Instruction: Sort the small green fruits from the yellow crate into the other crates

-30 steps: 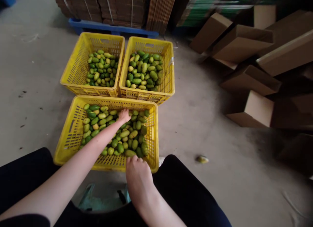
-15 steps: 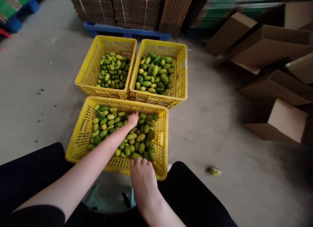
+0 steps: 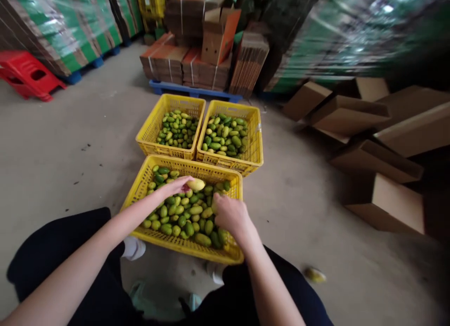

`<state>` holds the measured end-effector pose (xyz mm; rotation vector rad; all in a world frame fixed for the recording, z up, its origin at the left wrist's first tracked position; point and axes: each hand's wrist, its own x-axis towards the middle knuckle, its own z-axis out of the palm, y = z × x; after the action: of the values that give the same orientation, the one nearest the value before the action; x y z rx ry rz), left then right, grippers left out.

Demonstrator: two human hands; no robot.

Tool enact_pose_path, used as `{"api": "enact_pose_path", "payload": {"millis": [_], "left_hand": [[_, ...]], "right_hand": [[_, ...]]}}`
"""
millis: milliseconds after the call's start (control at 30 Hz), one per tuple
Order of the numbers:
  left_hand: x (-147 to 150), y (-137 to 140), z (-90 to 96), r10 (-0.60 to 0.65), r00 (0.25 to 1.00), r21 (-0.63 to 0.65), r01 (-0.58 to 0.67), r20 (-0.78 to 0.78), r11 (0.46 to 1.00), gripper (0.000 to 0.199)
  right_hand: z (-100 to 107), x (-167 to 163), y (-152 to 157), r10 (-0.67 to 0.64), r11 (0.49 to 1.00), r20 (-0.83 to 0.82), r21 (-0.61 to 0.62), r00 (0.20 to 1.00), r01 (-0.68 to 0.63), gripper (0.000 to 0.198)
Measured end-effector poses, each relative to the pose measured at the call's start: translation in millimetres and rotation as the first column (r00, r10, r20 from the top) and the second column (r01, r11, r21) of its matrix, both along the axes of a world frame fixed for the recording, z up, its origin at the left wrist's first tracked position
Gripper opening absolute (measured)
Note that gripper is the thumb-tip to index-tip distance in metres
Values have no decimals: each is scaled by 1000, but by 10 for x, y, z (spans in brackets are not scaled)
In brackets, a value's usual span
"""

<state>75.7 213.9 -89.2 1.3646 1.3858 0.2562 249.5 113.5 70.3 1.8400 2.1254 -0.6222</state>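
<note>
As the left fingers [image 3: 185,180] grip a pale fruit [image 3: 196,184], keep it gentle, crate [image 3: 139,190] just below them; right fingers [image 3: 220,208] curled, contents I can't tell!

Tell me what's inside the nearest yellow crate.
The yellow crate holds many green and yellowish fruits. The left hand, gripping a pale fruit, and the right hand cover some; whatever lies deeper in the pile is hidden.

Across the dim grey floor [image 3: 288,199] from me, bundled cartons [image 3: 163,66] rest on a blue pallet [image 3: 168,86]; left, red stool [image 3: 21,65] and film-wrapped green stack [image 3: 59,26]; right, cardboard boxes [image 3: 351,113].
</note>
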Motion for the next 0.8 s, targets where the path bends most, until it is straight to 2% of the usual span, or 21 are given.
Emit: {"api": "enact_pose_path", "payload": {"millis": [67, 133, 167, 233, 267, 300, 333, 400, 467, 533, 600, 633, 700, 800], "left_hand": [[-171, -13, 415, 58, 983, -16, -56, 175, 998, 31], [-322, -61, 839, 123, 929, -46, -115, 348, 992, 34], [-383, -101, 1035, 175, 877, -89, -152, 447, 984, 33], [-462, -217, 1363, 373, 655, -307, -220, 657, 926, 28], [-475, -292, 1488, 447, 566, -386, -233, 692, 893, 26], [-472, -377, 1586, 498, 523, -435, -248, 692, 866, 24], [-454, -471, 1660, 516, 530, -435, -281, 673, 856, 23], [-393, -668, 1752, 494, 614, -299, -398, 616, 867, 27], [-334, -850, 1799, 438, 698, -31, -514, 567, 858, 37], [-304, -978, 1824, 357, 766, 231, -538, 534, 810, 42], [-303, -1034, 1827, 233, 829, 436, -481, 509, 761, 41], [-306, -1037, 1817, 164, 854, 527, -444, 493, 725, 40], [-311, -1009, 1777, 57, 891, 683, -385, 451, 621, 39], [-306, -941, 1700, -47, 914, 812, -334, 404, 478, 38]], "right_hand": [[68, 100, 70, -123, 969, -234, 183, 964, 168, 31], [113, 156, 112, -204, 877, -548, 265, 811, 400, 32], [124, 160, 122, -215, 830, -684, 249, 698, 499, 35], [132, 123, 118, -193, 788, -862, 149, 469, 598, 40], [134, 87, 103, -177, 794, -911, 91, 371, 602, 42], [137, 47, 80, -161, 811, -944, 40, 289, 584, 44], [141, 7, 49, -145, 832, -964, 3, 222, 555, 44], [150, -55, -31, -100, 865, -986, -22, 130, 501, 45], [147, -78, -122, -50, 878, -994, 2, 96, 478, 45], [126, -64, -206, -12, 878, -995, 39, 102, 478, 46], [101, -33, -269, 2, 877, -994, 56, 111, 478, 49], [93, -17, -290, 7, 876, -994, 58, 107, 479, 51], [94, 3, -315, 18, 870, -997, 55, 79, 490, 56], [125, -7, -325, 45, 845, -999, 34, -8, 534, 51]]}}
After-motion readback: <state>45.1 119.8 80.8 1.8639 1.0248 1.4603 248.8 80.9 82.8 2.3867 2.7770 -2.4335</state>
